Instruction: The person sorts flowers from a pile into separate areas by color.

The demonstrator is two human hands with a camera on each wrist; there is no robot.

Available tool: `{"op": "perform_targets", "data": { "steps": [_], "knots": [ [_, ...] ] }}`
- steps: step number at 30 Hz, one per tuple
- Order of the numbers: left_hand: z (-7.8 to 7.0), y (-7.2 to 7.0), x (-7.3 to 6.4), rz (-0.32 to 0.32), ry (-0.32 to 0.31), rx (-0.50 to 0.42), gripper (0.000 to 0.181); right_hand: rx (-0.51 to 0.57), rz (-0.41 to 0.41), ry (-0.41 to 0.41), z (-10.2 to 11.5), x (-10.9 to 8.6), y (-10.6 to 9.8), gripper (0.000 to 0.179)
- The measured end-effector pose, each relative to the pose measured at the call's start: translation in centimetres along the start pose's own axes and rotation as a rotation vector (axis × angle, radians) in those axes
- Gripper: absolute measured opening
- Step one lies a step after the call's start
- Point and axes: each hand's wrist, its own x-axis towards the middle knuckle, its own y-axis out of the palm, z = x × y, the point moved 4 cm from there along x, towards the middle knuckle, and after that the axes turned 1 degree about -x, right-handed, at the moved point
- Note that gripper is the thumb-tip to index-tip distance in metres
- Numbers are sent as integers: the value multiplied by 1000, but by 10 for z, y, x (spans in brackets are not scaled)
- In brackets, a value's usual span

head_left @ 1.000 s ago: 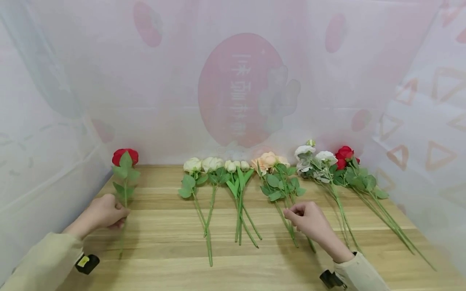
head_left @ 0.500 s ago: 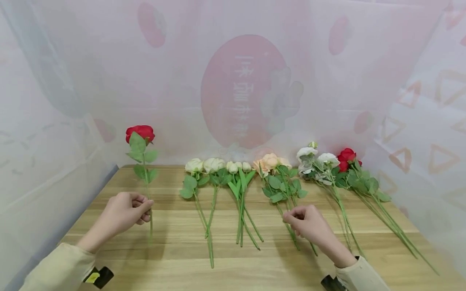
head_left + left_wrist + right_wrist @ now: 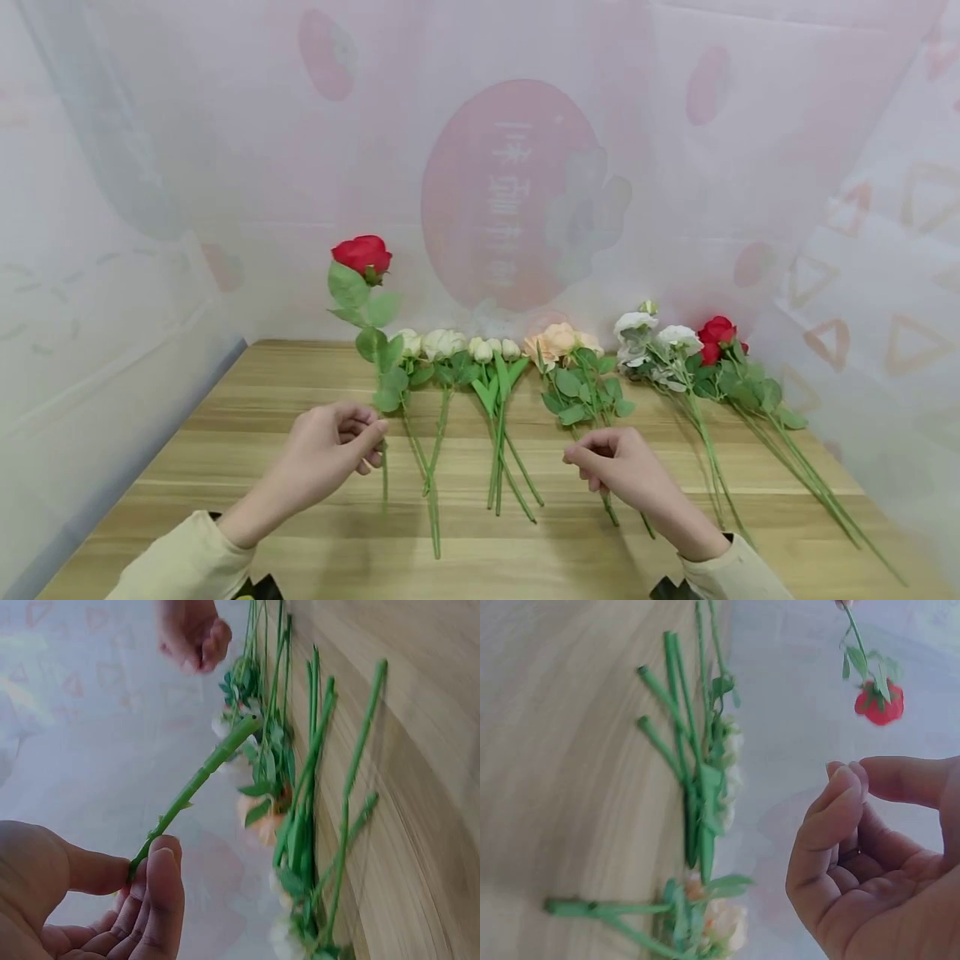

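Observation:
My left hand (image 3: 326,458) pinches the green stem (image 3: 199,780) of a red rose (image 3: 363,255) between thumb and fingertips. The rose stands upright above the table, bloom up, its leaves overlapping a cream rose behind it in the head view. In the right wrist view the red bloom (image 3: 881,703) shows at the upper right. My right hand (image 3: 626,467) hovers over the stems of the peach roses (image 3: 561,340). Its fingers are curled with thumb and index tips together (image 3: 855,776), and nothing shows between them.
Along the back of the wooden table (image 3: 285,375) lie cream roses (image 3: 444,343), white tulips (image 3: 493,348), white flowers (image 3: 678,337) and more red roses (image 3: 718,332), stems pointing forward. A printed curtain (image 3: 517,192) closes off the back and sides.
My left hand has moved right with the red rose, lifting it higher, from the table's left side to beside the cream roses. My right hand has shifted only slightly left in the view.

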Motion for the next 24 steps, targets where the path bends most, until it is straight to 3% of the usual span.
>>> {"op": "perform_targets", "data": {
  "steps": [9, 13, 17, 24],
  "knots": [
    [-24, 39, -1, 18, 92, -96, 7, 7, 52, -132, 51, 6, 27, 22],
    [-31, 57, 0, 36, 152, -95, 5, -76, 29, -235, 72, 5, 40, 20],
    [-40, 73, -1, 59, 245, -93, 5, -141, -4, -316, 85, 3, 50, 19],
    [-57, 97, -4, 71, 426, -74, 4, -155, -60, -335, 87, 5, 56, 13]
  ]
}}
